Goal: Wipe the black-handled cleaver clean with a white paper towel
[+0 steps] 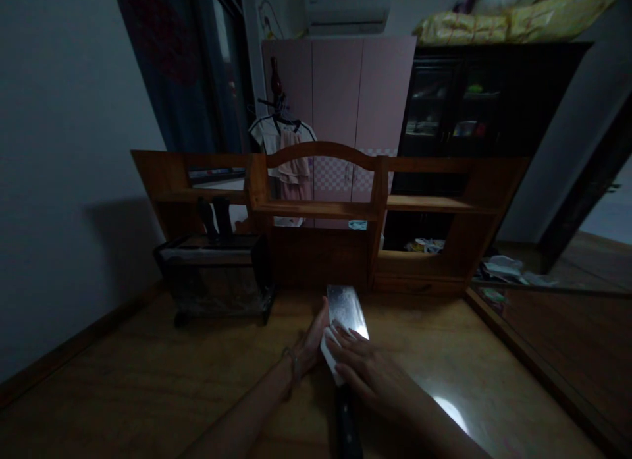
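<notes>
"What's over on the left of the counter [197,380]?"

"A knife holder [212,281], dark at its ends, with black handles [223,216] sticking up from the top."

"Next along?"

"The left grip [311,340], with a bracelet [295,365] at its wrist. It lies along the cleaver's left edge, but I can't tell whether it's closed on the blade; the fingers are partly hidden."

"And the cleaver [344,305] itself?"

"Between the two grips, in front of the shelf unit [320,211]. Its blade points away from the person and the handle comes back toward them, so the long axis runs nearly straight ahead, the far end leaning slightly left."

"How does it look?"

"Broad, grey, squared at the far end, a little mottled, with a bright glare down the right side. The handle is black with small pale rivets."

"What's lying across the blade?"

"A folded white cloth [329,357], covering its near part. The right grip [363,363] holds that against the metal, fingers nearly straight."
</notes>
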`<state>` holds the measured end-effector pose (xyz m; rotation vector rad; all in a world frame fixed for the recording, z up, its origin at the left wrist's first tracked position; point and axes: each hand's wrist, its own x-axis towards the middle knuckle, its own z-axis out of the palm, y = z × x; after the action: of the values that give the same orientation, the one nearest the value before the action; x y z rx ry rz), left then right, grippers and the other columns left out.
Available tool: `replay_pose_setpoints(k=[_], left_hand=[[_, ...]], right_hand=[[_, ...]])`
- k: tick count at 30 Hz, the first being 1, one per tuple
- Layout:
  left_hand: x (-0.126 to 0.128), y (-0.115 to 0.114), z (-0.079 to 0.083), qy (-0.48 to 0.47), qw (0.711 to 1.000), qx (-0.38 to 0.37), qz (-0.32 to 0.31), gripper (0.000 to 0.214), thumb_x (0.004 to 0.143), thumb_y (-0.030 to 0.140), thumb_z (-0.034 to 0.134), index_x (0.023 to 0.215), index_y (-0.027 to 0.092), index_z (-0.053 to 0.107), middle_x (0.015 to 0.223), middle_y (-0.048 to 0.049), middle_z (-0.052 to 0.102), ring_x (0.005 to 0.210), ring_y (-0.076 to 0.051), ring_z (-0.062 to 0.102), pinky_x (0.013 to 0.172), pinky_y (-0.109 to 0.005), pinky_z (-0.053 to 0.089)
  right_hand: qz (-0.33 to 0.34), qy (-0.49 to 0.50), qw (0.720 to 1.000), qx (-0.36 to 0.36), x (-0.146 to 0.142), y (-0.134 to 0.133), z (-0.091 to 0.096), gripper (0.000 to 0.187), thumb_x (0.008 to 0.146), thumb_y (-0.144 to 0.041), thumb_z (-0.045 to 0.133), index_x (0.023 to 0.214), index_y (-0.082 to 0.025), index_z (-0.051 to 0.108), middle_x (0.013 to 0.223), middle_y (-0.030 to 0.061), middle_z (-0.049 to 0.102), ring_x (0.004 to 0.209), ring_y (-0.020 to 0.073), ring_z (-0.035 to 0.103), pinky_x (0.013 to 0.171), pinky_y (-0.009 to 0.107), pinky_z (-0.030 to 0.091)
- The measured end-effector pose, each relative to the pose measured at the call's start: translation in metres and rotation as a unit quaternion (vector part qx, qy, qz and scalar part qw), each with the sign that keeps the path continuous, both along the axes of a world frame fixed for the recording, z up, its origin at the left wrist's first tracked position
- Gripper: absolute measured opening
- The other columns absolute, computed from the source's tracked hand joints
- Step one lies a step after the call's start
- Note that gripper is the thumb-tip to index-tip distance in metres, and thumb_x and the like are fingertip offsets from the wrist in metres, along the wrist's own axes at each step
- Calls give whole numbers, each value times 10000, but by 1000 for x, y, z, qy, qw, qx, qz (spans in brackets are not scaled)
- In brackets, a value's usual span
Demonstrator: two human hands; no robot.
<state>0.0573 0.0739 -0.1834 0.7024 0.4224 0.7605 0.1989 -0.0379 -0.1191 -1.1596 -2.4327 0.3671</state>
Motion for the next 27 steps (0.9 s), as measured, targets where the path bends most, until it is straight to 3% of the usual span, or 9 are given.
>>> replay_pose_setpoints(k=[8, 13, 18, 22, 27], left_hand=[[4, -1, 6, -65, 997, 40, -20, 676, 951, 618, 330, 1202, 56, 611, 1102, -149, 697, 1163, -314, 580, 1091, -389, 333], [4, -2, 8, -68, 996, 45, -26, 615, 952, 580, 386, 1229, 75, 601, 1196, -165, 659, 1220, -294, 546, 1126, -397, 283], [4, -6, 15, -55, 997, 50, -12, 601, 959, 564, 383, 1227, 75, 607, 1208, -155, 656, 1224, -305, 539, 1120, -389, 291], [3, -5, 13, -49, 998, 39, -13, 620, 959, 577, 368, 1223, 68, 604, 1150, -149, 682, 1175, -311, 575, 1083, -383, 341], [0, 0, 0, -10, 1000, 3, -13, 734, 884, 707, 377, 1167, 78, 629, 990, -157, 720, 1003, -291, 669, 981, -379, 443]], right_hand=[[-91, -36, 995, 29, 14, 13, -11, 477, 1015, -407, 296, 1445, -232, 403, 1489, 43, 399, 1405, 218, 322, 1158, 437, 320], [-149, -51, 985, 65, 20, 18, -17, 461, 1013, -393, 304, 1396, -203, 478, 1453, 86, 460, 1362, 243, 404, 1112, 454, 388], [-223, -66, 968, 97, 29, 22, -19, 478, 1008, -393, 313, 1342, -131, 533, 1392, 140, 526, 1363, 273, 399, 1101, 482, 401], [-158, -34, 980, 115, 27, 16, -9, 455, 1007, -358, 324, 1405, -189, 467, 1461, 70, 452, 1393, 236, 352, 1154, 462, 334], [5, -18, 999, 31, 8, 0, 6, 495, 1009, -338, 340, 1492, -233, 304, 1507, 38, 380, 1413, 200, 310, 1181, 403, 285]])
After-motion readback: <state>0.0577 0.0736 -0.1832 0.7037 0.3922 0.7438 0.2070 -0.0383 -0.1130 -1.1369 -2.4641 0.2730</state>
